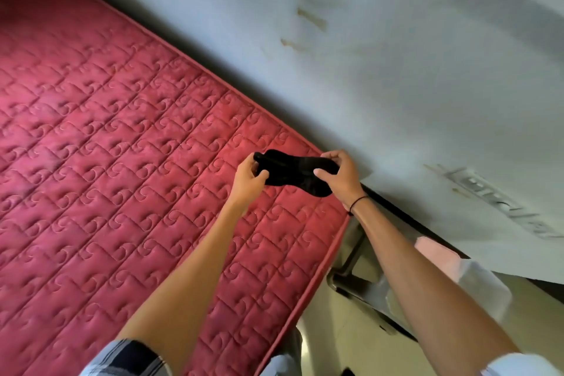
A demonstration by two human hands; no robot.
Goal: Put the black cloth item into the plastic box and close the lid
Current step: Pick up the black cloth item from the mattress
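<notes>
Right of centre in the frame, above the mattress (pixel 122 162), left hand (pixel 247 181) and right hand (pixel 340 178) pinch opposite ends of the cloth (pixel 293 172) — soft, light, likely floppy — best gripped bunched mid-body.

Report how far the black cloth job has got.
Done: the black cloth item is picked up, above the red mattress. In hand: the left hand and right hand grip its two ends. Left: boxing it and closing the lid; no plastic box is clearly in view.

One head-worn wide-angle view looks steeply down, tilted, over outstretched arms onto a red mattress (pixel 106 162).
</notes>
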